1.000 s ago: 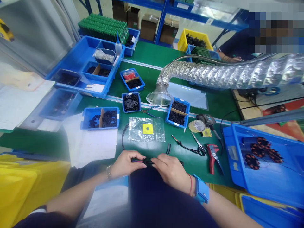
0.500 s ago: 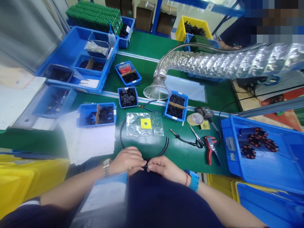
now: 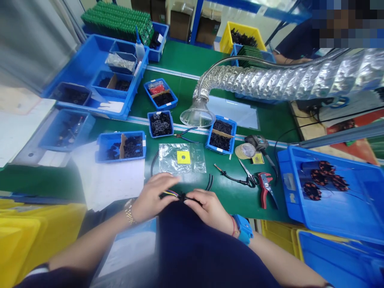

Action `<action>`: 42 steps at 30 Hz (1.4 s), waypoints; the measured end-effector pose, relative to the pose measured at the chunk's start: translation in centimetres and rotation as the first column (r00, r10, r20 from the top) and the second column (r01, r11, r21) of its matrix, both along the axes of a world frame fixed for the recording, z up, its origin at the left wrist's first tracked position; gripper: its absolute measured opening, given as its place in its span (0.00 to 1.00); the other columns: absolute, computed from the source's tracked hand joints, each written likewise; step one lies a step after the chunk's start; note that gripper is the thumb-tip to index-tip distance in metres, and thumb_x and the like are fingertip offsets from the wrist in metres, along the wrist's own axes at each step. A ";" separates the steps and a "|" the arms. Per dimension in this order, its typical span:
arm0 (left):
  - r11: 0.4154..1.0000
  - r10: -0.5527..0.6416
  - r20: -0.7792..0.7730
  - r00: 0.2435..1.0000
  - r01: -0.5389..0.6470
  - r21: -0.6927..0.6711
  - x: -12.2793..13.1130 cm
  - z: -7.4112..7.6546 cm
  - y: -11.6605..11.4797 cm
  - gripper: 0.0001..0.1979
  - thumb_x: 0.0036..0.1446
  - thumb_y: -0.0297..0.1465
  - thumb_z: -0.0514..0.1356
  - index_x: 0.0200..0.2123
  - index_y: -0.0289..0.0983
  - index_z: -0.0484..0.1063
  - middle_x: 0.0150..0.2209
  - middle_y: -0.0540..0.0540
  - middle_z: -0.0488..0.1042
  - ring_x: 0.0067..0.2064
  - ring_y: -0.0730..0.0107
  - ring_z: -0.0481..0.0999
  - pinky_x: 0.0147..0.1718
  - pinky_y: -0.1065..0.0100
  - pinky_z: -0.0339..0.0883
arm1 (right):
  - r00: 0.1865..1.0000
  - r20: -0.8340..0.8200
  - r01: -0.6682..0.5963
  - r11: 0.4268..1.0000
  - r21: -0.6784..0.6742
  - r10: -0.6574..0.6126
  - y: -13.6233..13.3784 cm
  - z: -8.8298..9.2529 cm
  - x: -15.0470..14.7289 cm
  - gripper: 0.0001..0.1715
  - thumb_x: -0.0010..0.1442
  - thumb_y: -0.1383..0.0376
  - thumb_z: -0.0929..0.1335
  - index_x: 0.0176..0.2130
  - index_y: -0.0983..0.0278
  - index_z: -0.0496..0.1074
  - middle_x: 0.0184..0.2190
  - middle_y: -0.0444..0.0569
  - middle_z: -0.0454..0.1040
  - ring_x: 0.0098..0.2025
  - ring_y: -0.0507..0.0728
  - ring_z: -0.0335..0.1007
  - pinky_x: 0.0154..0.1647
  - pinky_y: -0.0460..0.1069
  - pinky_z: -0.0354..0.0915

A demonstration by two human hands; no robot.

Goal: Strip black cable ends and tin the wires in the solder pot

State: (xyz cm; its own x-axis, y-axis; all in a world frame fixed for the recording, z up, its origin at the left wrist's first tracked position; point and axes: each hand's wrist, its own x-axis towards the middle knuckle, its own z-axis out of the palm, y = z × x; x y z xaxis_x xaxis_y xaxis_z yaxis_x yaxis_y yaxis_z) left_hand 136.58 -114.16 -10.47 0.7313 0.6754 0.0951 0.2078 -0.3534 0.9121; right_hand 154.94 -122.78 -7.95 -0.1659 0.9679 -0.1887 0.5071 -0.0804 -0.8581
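Green worktop in a workroom, blue shelf frame behind, black cable at the near edge, long axis roughly sideways, coloured wires pointing left, right hand, grip pinching the cable, left hand, grip parted about the wires

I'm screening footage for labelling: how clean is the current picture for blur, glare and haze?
Head view: the left hand has a smeared raised fingertip; the silver duct and clear bag show bright glints; the blue bin at far left looks hazy; coarse pixel blocks cover the top right corner.
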 end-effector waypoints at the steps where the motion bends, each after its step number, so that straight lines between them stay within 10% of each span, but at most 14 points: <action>1: 0.979 0.070 -0.005 0.998 -0.070 -0.193 -0.1 0.0 0.0 0.26 0.45 0.30 0.63 0.49 0.42 0.63 0.41 0.45 0.73 0.45 0.63 0.69 0.45 0.60 0.60 | 0.998 0.070 -0.006 0.996 0.090 -0.001 0.1 0.2 0.1 0.13 0.59 0.63 0.59 0.33 0.66 0.69 0.26 0.47 0.67 0.28 0.50 0.61 0.32 0.45 0.59; 4: 0.725 0.124 0.065 0.990 -0.046 -0.687 0.1 -0.5 -0.8 0.29 0.39 0.30 0.66 0.47 0.38 0.64 0.36 0.47 0.73 0.37 0.67 0.72 0.38 0.65 0.65 | 0.968 0.251 -0.099 0.962 0.254 0.033 0.2 0.3 0.4 0.12 0.60 0.65 0.59 0.37 0.68 0.68 0.28 0.51 0.69 0.30 0.52 0.63 0.32 0.46 0.61; 7: 0.583 0.190 0.078 0.979 -0.049 -0.811 1.0 -1.4 -1.8 0.21 0.36 0.31 0.67 0.37 0.35 0.71 0.32 0.47 0.73 0.32 0.71 0.72 0.35 0.69 0.66 | 0.894 0.446 -0.213 0.913 0.347 0.039 0.1 0.0 0.3 0.14 0.60 0.66 0.58 0.36 0.70 0.68 0.25 0.51 0.68 0.27 0.53 0.62 0.29 0.47 0.60; 11: 0.636 0.234 0.117 0.965 -0.061 -0.769 1.9 -1.9 -2.4 0.15 0.35 0.32 0.67 0.31 0.33 0.75 0.29 0.46 0.73 0.28 0.72 0.71 0.30 0.70 0.65 | 0.899 0.427 -0.226 0.937 0.265 0.096 0.1 0.2 0.0 0.17 0.61 0.64 0.56 0.31 0.69 0.69 0.22 0.49 0.66 0.25 0.52 0.60 0.26 0.47 0.57; 15: 0.698 0.181 0.246 0.952 0.052 -0.714 1.9 -2.3 -2.5 0.13 0.35 0.30 0.68 0.29 0.35 0.76 0.26 0.47 0.73 0.27 0.74 0.71 0.27 0.72 0.65 | 0.987 -0.160 -0.062 0.984 -0.166 0.035 0.3 0.7 0.2 0.18 0.59 0.60 0.59 0.24 0.67 0.67 0.17 0.41 0.58 0.20 0.47 0.52 0.22 0.44 0.52; 21: 0.738 -0.021 0.414 0.910 0.293 -0.608 2.0 -2.3 -2.2 0.15 0.37 0.24 0.67 0.33 0.38 0.75 0.28 0.47 0.73 0.30 0.71 0.73 0.30 0.69 0.67 | 0.627 -0.679 -0.264 0.716 -0.646 -0.382 0.0 -1.1 0.8 0.14 0.51 0.59 0.67 0.25 0.70 0.69 0.10 0.34 0.50 0.12 0.43 0.40 0.12 0.42 0.37; 26: 0.727 -0.139 0.397 0.907 0.365 -0.581 2.1 -1.6 -1.5 0.14 0.38 0.26 0.67 0.33 0.36 0.75 0.27 0.46 0.73 0.29 0.71 0.73 0.29 0.70 0.67 | 0.500 -0.767 -0.394 0.684 -0.614 -0.401 -0.4 -2.2 0.8 0.15 0.49 0.59 0.68 0.26 0.71 0.70 0.10 0.35 0.51 0.12 0.43 0.41 0.12 0.43 0.36; 33: 0.728 -0.019 0.178 0.984 0.135 -0.672 1.8 -1.8 -1.9 0.13 0.36 0.32 0.67 0.30 0.34 0.75 0.28 0.46 0.74 0.30 0.71 0.72 0.31 0.70 0.65 | 0.944 -0.326 -0.134 0.967 -0.217 0.058 -0.3 0.6 1.0 0.15 0.58 0.60 0.60 0.27 0.67 0.68 0.19 0.41 0.60 0.21 0.47 0.53 0.24 0.44 0.52; 37: 0.768 0.046 0.213 0.976 0.102 -0.632 2.1 -1.9 -2.0 0.11 0.37 0.30 0.67 0.29 0.34 0.75 0.28 0.46 0.73 0.30 0.71 0.72 0.31 0.69 0.66 | 0.985 0.002 -0.171 0.981 0.095 0.172 -0.2 0.7 1.0 0.17 0.61 0.62 0.56 0.29 0.65 0.68 0.23 0.47 0.65 0.26 0.50 0.57 0.29 0.46 0.55; 42: 0.810 -0.084 0.308 0.948 0.245 -0.532 2.2 -1.7 -1.9 0.12 0.38 0.26 0.66 0.31 0.34 0.75 0.27 0.45 0.74 0.30 0.70 0.72 0.30 0.69 0.66 | 0.977 -0.118 -0.182 0.983 -0.033 0.177 -0.6 -0.1 0.9 0.20 0.60 0.60 0.57 0.23 0.66 0.65 0.18 0.42 0.60 0.21 0.48 0.55 0.24 0.44 0.55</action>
